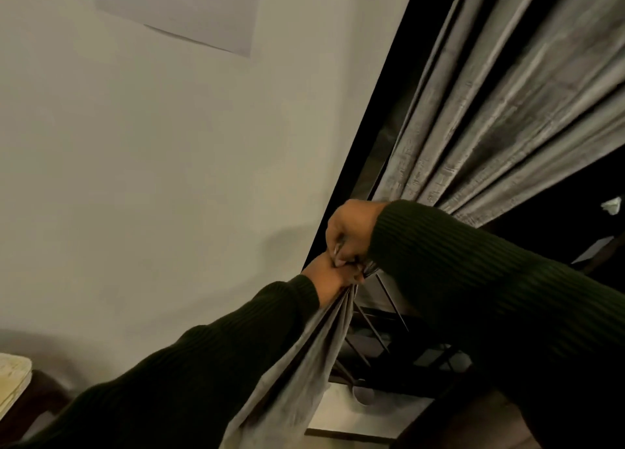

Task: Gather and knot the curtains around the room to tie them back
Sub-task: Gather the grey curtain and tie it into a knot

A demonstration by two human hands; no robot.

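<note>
Two fists, both yours, clamp one grey curtain [473,120] at its gathered neck beside the dark window frame [355,178]. Nearest you, the curtain's loose tail hangs down under your left sleeve toward the bottom edge. Your left hand [326,281] is clenched tight on the bunched cloth, fingers fully curled. Just above and touching it, your right hand [351,232] is also clenched on the bunch; the fingertips are buried in cloth, so the exact grip is hard to make out. Beyond the fists, the curtain's long axis runs up and right, pleats fanning toward the top right corner. The right sleeve [490,296] hides the lower pleats.
</note>
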